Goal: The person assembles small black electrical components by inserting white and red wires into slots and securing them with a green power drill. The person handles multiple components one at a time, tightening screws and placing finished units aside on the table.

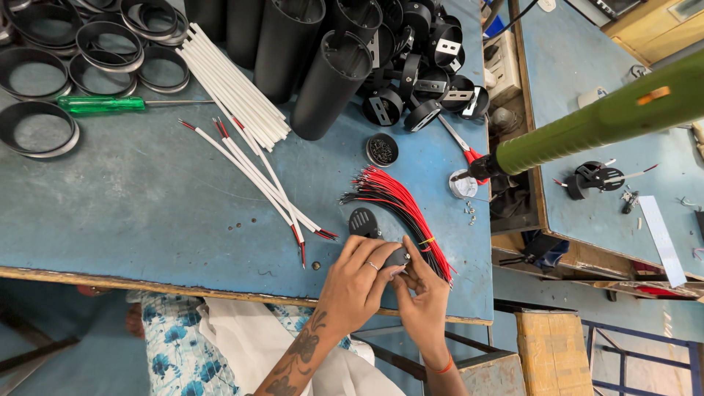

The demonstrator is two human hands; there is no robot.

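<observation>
Head view: I see my left hand [357,282] and right hand [424,293] meeting at the near edge of the blue, scuffed table [147,213], both pinching a small black part [397,257] between the fingertips. Just beside them lies a bundle of thin red and black wires [400,202] bound by a yellow tie, and a round slotted black disc [363,221]. Smooth white sleeved wires [249,158] fan across the middle. Matte black tubes [334,84] and black rings [37,128] crowd the far side, near a green-handled screwdriver [103,104]. A brown cardboard box [554,352] stands on the floor at lower right.
</observation>
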